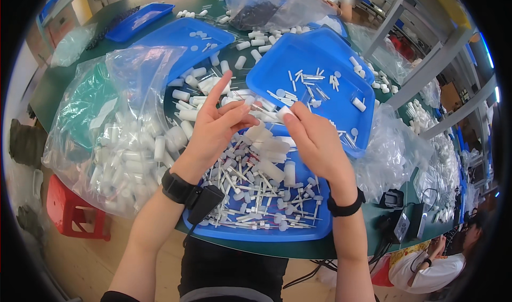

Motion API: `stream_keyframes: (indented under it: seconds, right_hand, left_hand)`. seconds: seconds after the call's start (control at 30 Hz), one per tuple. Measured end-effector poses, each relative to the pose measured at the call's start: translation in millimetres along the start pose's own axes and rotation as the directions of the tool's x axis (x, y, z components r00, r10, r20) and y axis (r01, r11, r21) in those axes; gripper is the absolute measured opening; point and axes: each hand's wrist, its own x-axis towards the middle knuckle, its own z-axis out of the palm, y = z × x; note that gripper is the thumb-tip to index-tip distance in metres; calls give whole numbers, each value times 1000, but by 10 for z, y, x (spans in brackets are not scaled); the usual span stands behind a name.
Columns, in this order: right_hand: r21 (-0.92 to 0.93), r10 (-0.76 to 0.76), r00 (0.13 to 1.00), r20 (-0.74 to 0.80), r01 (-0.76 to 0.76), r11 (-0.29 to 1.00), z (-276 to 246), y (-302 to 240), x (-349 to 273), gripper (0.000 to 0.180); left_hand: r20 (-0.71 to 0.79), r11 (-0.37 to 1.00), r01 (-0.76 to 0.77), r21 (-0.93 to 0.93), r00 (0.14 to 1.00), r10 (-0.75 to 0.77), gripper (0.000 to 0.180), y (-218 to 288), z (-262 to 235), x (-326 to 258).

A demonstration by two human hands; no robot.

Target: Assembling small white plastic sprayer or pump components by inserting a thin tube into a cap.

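Observation:
Over the near blue tray (256, 237), both my hands meet. Between the thumb and fingers of my right hand (320, 144) is a small white cylinder (285, 113). My left hand (216, 123) has its index finger raised while thumb and other fingers pinch together beside the cylinder. A thin piece seems to run between the two hands, but what the left fingers hold is too small to make out. Below lie many thin white sticks with round ends (256, 195), plus several thicker white cylinders (289, 174).
A clear bag of white cylinders (128, 158) sits at the left. Loose white cylinders (241, 62) lie on the green table (53, 88). A right-hand blue tray (341, 62) holds short sticks. Grey metal posts (442, 51), a red stool (74, 211) and another person (426, 267) are nearby.

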Motion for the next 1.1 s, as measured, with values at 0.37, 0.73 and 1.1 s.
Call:
stream_keyframes:
  seconds: [0.37, 0.73, 1.1]
  right_hand:
    - [429, -12, 999, -52, 33, 903, -41, 111, 21, 25]
    - [518, 50, 993, -109, 14, 855, -53, 149, 52, 23]
    - [300, -92, 985, -148, 133, 944, -124, 106, 17, 26]
  left_hand:
    - [6, 969, 110, -220, 994, -111, 21, -37, -104, 2]
    - [77, 969, 112, -221, 992, -97, 15, -35, -130, 14]
    - [88, 988, 113, -100, 991, -105, 14, 15, -61, -15]
